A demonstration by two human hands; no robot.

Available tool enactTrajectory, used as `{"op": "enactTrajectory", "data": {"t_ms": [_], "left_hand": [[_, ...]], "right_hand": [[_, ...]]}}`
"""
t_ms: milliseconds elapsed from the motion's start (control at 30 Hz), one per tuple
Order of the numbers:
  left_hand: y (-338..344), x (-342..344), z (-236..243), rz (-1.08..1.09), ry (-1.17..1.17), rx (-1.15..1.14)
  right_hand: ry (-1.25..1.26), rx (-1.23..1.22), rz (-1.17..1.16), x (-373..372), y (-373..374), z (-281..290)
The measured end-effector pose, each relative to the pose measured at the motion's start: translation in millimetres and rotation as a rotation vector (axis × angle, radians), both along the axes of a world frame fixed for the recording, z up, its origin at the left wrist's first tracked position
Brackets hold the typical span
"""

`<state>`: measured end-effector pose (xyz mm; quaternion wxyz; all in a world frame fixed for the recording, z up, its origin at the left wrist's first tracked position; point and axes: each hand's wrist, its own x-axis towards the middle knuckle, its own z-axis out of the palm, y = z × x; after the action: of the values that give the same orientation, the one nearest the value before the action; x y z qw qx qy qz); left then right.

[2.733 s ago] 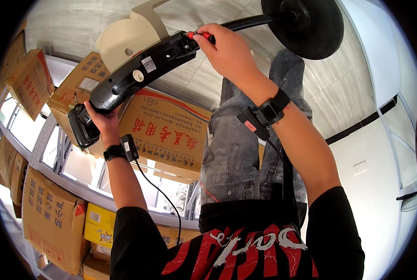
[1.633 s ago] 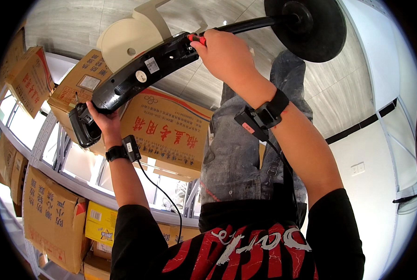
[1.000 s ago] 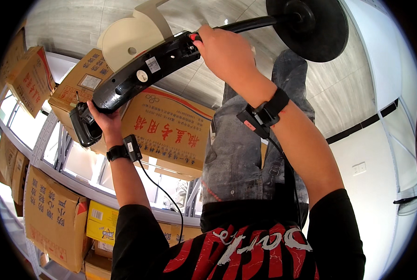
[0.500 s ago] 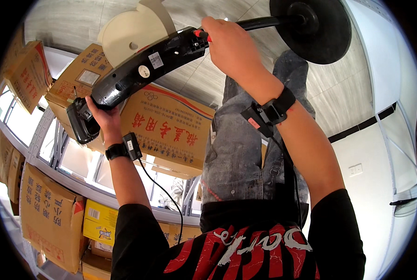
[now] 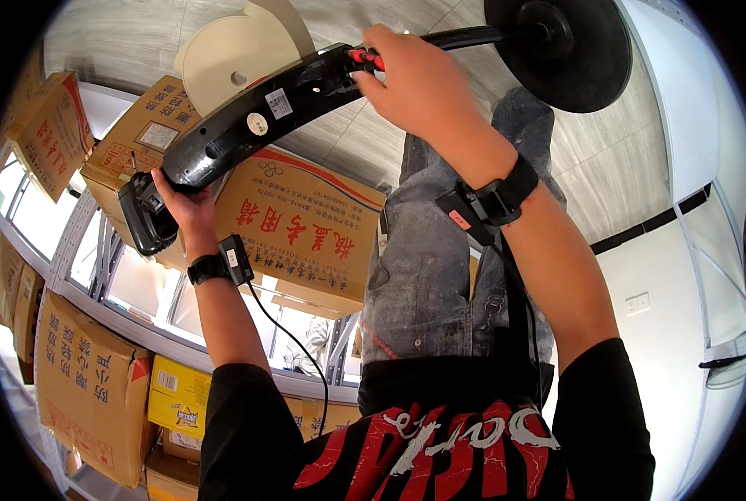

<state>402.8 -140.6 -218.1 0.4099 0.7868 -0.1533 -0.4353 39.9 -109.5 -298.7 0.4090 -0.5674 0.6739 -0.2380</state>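
Two hands of mine are at a long, curved black device (image 5: 227, 138) slanting across the far left, its white label (image 5: 279, 103) facing me. My left hand (image 5: 191, 209) grips its left end, thumb and fingers wrapped around it, just beside a ribbed black end unit (image 5: 146, 221). At the device's right end, my right hand (image 5: 419, 90) has thumb and forefinger bent about a small red-and-black piece (image 5: 366, 58); whether they press it I cannot tell. Past that hand, a black rod (image 5: 471, 37) runs right to a black disc (image 5: 590, 67). Farther off stands a beige panel (image 5: 231, 54) with a hole. A cardboard box (image 5: 294, 230) sits left of my jeans (image 5: 415, 288).
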Motion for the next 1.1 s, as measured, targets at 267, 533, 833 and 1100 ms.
{"op": "enactTrajectory", "data": {"t_ms": [267,533,833,1100], "left_hand": [[-2.3,2.2,-0.8,0.004,-0.010,0.021],[0.3,9.4,-2.9,0.004,0.025,0.015],[1.6,12.2,-3.9,-0.044,0.033,0.002],[-1.7,2.9,-0.8,-0.026,0.026,0.000]], "right_hand": [[-0.011,-0.335,-0.027,-0.3,5.8,-19.2],[0.009,0.319,0.042,-3.7,-6.3,13.5],[-0.033,0.106,-0.039,-1.4,-2.2,7.3],[0.021,-0.343,-0.047,3.7,3.0,-8.7]]}}
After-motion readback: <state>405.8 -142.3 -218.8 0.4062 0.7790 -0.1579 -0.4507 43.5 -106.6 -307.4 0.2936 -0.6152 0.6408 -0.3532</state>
